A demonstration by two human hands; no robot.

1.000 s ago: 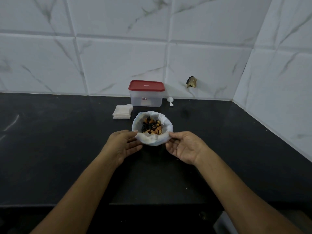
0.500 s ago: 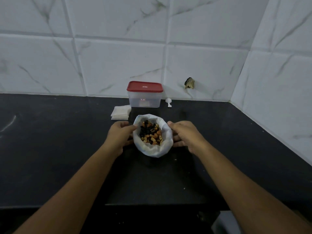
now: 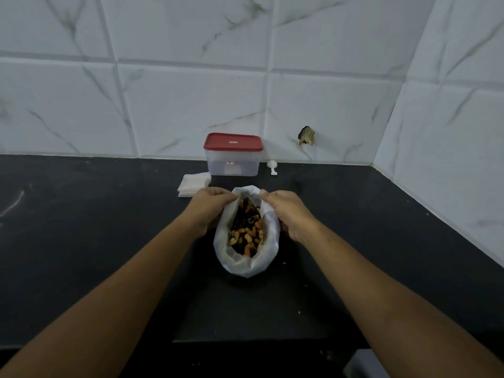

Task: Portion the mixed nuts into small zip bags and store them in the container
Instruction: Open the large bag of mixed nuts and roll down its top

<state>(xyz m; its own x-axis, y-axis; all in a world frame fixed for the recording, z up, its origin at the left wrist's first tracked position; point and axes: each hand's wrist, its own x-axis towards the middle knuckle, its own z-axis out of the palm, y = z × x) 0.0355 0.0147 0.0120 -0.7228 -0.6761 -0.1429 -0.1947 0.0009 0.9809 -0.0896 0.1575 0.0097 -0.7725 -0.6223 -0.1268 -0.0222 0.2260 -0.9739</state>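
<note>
Your left hand [image 3: 209,209] and right hand [image 3: 287,214] both pinch the far rim of the white bag [image 3: 246,264], fingers curled over the edge, one on each side of the mouth. The bag sits on the black counter [image 3: 81,241], in front of the container [image 3: 233,162] and apart from it. Its mouth is pulled into a long oval, with the mixed nuts [image 3: 246,230] showing inside. The container is clear, its red lid [image 3: 233,141] on, up against the tiled wall. A stack of small zip bags [image 3: 193,184] lies just beside the container's front left corner. A small white scoop [image 3: 272,167] lies just right of the container.
</note>
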